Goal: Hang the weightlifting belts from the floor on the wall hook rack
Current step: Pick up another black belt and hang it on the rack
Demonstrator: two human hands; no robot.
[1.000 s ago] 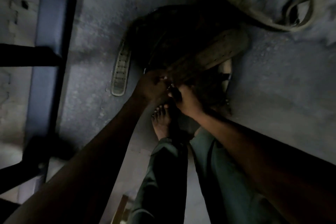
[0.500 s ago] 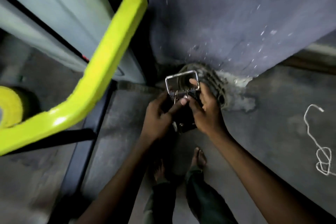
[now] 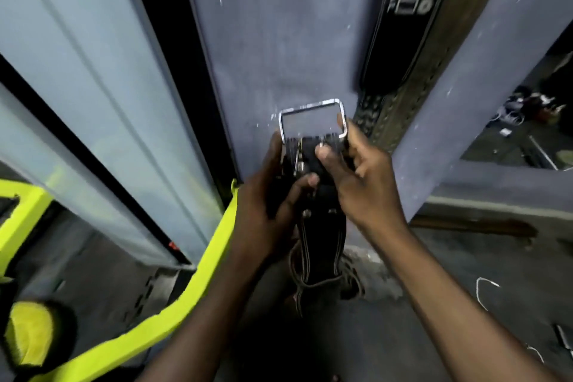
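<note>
The belt (image 3: 316, 226) has been lifted off the floor since a second ago and is now held upright in front of the grey wall (image 3: 279, 40), its metal buckle (image 3: 311, 119) uppermost. Half a second ago the buckle was lower, near the base of the wall; it has since been raised. By this the pickup is judged complete, and the carry toward a hook is judged to be in hand.

The left hand (image 3: 266, 211) is closed around the strap just below the buckle, with the thumb pressed across the front. The right hand (image 3: 356, 177) is closed on the buckle's right side, thumb on the strap. The rest of the belt hangs below the hands toward the floor.

A black belt (image 3: 400, 18) and a brown belt (image 3: 412, 93) behind it are already hanging on the wall to the upper right. No hook is visible; the rack is presumed to lie above the view. A yellow bar (image 3: 186, 298) stands close on the left and should be cleared. A loose white cord (image 3: 483, 291) lies on the floor (image 3: 465, 257) at right.
</note>
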